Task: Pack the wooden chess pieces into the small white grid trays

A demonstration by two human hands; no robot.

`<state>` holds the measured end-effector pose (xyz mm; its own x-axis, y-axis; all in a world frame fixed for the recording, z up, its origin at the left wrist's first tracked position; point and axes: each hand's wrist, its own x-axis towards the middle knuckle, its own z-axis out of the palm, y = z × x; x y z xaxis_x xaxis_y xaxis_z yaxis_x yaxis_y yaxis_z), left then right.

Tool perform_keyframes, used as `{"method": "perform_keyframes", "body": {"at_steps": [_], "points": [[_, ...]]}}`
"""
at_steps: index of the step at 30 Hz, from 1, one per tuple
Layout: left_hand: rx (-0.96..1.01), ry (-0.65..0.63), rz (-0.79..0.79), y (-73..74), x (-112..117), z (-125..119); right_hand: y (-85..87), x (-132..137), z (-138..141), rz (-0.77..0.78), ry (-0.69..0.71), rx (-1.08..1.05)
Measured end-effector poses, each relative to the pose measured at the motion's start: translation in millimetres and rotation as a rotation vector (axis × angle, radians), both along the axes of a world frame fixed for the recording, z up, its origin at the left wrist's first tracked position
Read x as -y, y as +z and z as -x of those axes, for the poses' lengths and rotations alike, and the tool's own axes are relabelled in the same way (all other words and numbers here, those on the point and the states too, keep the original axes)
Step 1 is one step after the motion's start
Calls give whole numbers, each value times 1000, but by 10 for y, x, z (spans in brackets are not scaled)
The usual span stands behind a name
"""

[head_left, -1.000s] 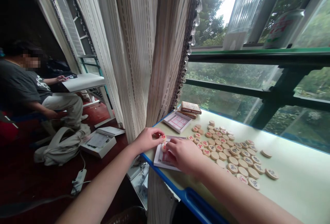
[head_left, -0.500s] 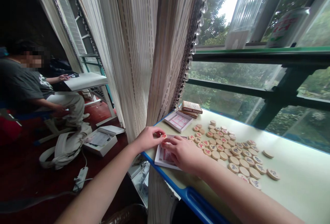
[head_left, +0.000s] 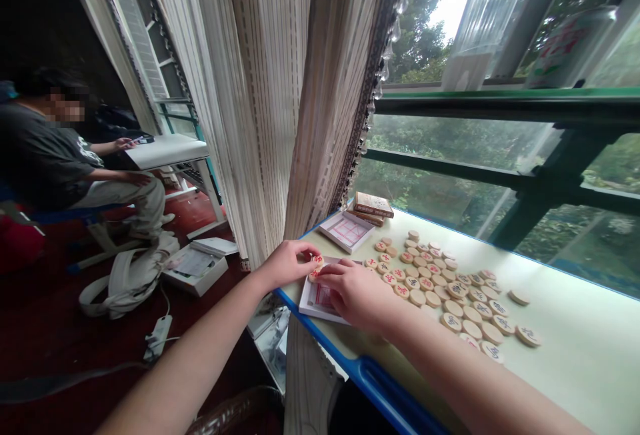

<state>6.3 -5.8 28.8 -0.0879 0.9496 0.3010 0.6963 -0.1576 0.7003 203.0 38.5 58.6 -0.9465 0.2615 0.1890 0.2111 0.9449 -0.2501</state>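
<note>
My left hand pinches a round wooden chess piece with a red character, held over the near corner of a shallow white box tray. Fingers of my right hand are curled over the same tray, touching a second red-marked piece at the fingertips. Several more round pieces with red or dark characters lie scattered on the pale tabletop to the right of my hands.
A second white tray and a small stack of brown boxes sit at the table's far corner beside the curtain. The table's blue front edge runs below my arms. A seated person, a bag and a box are at left.
Both hands stayed over the tray, shifting slightly up and left; the piece between my left fingers moved a little. The seated person at left changed posture.
</note>
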Motion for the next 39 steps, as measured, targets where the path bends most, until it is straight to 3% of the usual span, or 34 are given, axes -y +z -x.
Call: {"method": "perform_keyframes", "body": {"at_steps": [16, 20, 24, 28, 30, 33, 36, 39], "points": [[12, -16, 7, -4, -6, -6, -15, -10, 22, -58, -8, -4], [9, -13, 11, 4, 2, -4, 62, 45, 43, -88, -30, 42], [7, -19, 30, 16, 4, 5, 369, -81, -87, -136, -185, 114], [59, 0, 43, 3, 1, 19, 762, -417, -443, -143, -549, 151], [89, -3, 51, -15, -3, 29, 864, -570, -607, -125, -708, 202], [109, -6, 58, -36, -9, 41, 832, -688, -702, -65, -740, 292], [97, 2, 70, -29, -7, 37, 665, -683, -627, -58, -641, 382], [80, 10, 91, -7, 1, 22, 505, -641, -516, -56, -631, 454]]}}
